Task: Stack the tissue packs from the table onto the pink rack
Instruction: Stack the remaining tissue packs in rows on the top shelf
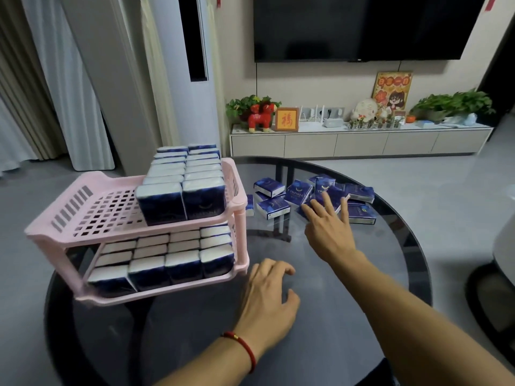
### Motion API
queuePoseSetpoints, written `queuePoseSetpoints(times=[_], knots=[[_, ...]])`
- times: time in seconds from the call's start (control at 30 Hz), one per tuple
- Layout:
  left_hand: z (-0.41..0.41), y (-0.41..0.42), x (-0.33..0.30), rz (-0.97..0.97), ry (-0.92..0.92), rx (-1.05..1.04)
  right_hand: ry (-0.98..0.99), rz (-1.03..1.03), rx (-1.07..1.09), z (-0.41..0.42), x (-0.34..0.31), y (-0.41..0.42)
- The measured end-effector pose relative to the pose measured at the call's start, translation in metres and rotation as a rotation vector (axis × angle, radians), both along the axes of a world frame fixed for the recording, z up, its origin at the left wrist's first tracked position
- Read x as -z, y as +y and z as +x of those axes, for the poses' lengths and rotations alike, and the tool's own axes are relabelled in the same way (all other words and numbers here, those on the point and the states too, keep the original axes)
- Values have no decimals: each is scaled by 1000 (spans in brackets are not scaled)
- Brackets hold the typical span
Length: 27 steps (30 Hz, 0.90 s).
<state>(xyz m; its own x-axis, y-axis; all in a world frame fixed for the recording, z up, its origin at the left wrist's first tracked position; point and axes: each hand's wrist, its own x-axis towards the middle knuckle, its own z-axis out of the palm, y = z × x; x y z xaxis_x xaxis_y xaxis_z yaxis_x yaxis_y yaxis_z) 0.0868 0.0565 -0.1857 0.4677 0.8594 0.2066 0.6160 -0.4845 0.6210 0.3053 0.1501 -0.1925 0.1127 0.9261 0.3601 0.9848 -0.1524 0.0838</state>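
While the right hand reaches, fingers spread and empty, over loose tissue packs mid-frame, their lettering stays unreadable. The left hand rests loosely curled, empty, beside the pink rack

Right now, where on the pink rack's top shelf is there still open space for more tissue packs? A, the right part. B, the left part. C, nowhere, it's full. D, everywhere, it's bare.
B: on the pink rack, the top shelf's left part shows bare perforated floor, while upright tissue packs fill two rows on its right part.
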Motion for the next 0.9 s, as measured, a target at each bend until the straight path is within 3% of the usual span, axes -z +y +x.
queuePoseSetpoints(times=[0.07, 0.13, 0.3, 0.43, 0.5, 0.77, 0.9], knots=[[-1, 0, 0, -20, -24, -4, -51, 39, -67, -4, -1, -8], [-1, 0, -2, -43, -52, -17, 34, 42, -147, -10, -4, -21], [-3, -3, -13, -120, -196, -81, 616, 69, -188, -26, -30, -76], [1, -5, -24, -223, -286, -96, 1301, -1, -163, -39, -50, -117], [3, -6, -26, -254, -288, -93, 1516, -41, -145, -48, -48, -132], [8, -7, -29, -269, -229, -99, 1855, -148, -95, -48, -44, -138], [7, -5, -25, -363, -299, -101, 1764, -160, -54, -42, -38, -126]])
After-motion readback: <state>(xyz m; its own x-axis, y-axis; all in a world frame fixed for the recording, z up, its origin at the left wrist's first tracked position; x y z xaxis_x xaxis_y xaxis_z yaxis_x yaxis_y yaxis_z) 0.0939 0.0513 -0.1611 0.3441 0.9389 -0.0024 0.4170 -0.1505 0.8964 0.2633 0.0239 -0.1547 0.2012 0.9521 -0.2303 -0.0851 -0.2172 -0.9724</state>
